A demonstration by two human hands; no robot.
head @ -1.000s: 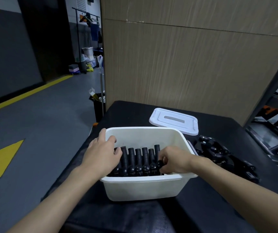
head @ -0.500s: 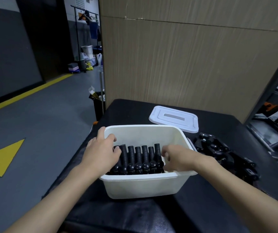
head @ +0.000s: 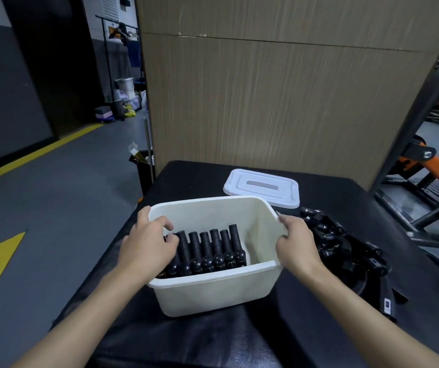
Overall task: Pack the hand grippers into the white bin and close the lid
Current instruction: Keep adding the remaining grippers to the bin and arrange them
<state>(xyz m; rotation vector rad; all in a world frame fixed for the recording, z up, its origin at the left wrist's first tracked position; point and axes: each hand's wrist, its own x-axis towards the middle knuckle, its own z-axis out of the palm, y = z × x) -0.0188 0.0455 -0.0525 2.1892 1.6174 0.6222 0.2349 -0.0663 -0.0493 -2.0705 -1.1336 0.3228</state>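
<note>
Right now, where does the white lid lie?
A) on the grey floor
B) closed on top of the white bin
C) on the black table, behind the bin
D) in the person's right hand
C: the lid lies flat on the black table, just beyond the far rim of the open white bin.

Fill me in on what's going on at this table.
A person is packing black hand grippers into a white bin on a black table. A row already sits in the bin's left side, with the left hand resting on its left end. The right hand is at the bin's right rim, holding no gripper. A pile of loose grippers lies on the table right of the bin. The lid lies off, behind it.
</note>
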